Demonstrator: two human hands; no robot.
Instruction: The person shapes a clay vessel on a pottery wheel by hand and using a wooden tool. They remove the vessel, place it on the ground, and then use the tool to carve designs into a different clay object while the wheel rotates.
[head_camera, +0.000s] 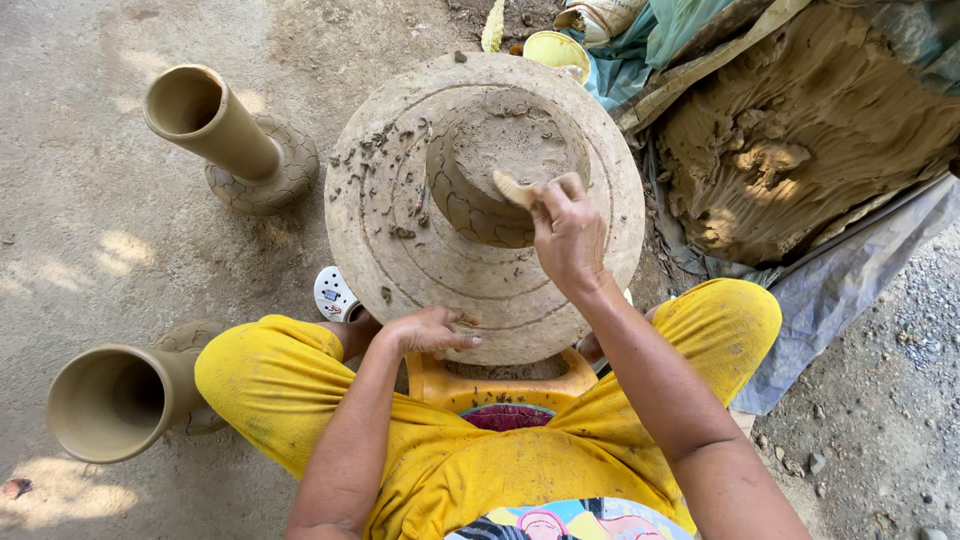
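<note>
Head view: a small wooden rib is pinched in the right hand fingers against the clay pot base, centred on the round wheel. The left hand rests on the rim, fingers together. Excess pressure could gouge the soft, scale-patterned wall.

no packages, labels, signs or screens show anywhere in this view of the clay-working spot on the ground.
</note>
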